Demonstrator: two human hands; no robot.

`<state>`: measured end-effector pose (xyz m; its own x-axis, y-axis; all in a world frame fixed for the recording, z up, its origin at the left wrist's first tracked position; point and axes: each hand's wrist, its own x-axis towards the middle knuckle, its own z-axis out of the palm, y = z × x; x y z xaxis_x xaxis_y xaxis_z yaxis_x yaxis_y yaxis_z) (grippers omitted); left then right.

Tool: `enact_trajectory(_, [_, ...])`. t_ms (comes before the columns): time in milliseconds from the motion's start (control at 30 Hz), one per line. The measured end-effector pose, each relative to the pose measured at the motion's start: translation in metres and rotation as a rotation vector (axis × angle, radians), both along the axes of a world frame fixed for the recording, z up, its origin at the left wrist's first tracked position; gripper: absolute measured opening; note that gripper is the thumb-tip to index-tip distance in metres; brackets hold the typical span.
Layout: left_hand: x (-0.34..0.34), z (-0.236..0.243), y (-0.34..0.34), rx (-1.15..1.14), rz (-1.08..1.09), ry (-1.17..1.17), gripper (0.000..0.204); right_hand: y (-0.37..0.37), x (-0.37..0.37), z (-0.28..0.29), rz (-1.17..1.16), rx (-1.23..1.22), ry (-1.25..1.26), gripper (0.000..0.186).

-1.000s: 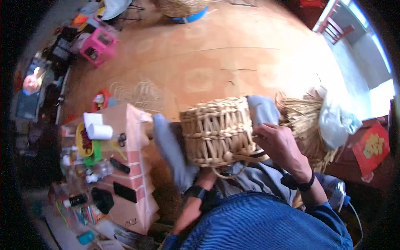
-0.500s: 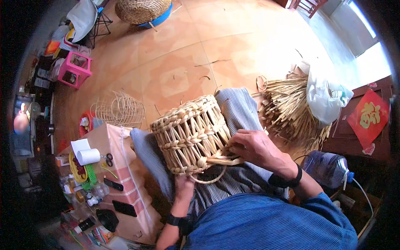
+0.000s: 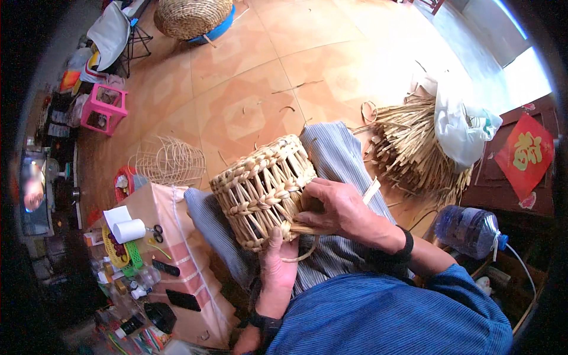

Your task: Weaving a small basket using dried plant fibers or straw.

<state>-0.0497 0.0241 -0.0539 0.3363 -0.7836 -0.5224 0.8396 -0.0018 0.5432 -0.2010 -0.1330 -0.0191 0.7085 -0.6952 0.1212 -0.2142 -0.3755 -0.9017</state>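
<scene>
A woven straw basket (image 3: 260,192) lies tilted on its side across my lap, with thick braided bands and open, criss-crossed walls. My left hand (image 3: 277,269) grips its near rim from below. The thumb presses on the outside, while the other fingers are mostly hidden behind the rim. At the rim's right end, my right hand (image 3: 337,210) is closed on a bundle of straw strands (image 3: 300,229). A pale strand end (image 3: 371,190) sticks out beyond that hand. One loose strand (image 3: 307,251) curves below the rim.
Dry straw (image 3: 408,133) is heaped at right under a white plastic bag (image 3: 458,127), near a water jug (image 3: 467,231). At left, a cloth-covered table (image 3: 201,284) bears scissors (image 3: 155,233), paper roll (image 3: 128,231) and phone (image 3: 183,300). A coil of thin canes (image 3: 168,161) lies beyond.
My left hand has come up from under the basket, so its thumb now shows on the rim. My right hand has shifted left, closer to the basket wall, with the strands.
</scene>
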Motion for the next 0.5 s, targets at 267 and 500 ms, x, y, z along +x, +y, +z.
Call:
enact_trajectory(267, [0.005, 0.004, 0.002, 0.018, -0.037, 0.036, 0.083, 0.005, 0.01, -0.009, -0.042, 0.116, -0.011, 0.028])
enact_trajectory(500, [0.007, -0.002, 0.005, -0.023, -0.057, 0.098, 0.081, 0.001, 0.009, -0.004, 0.006, 0.261, -0.037, 0.02])
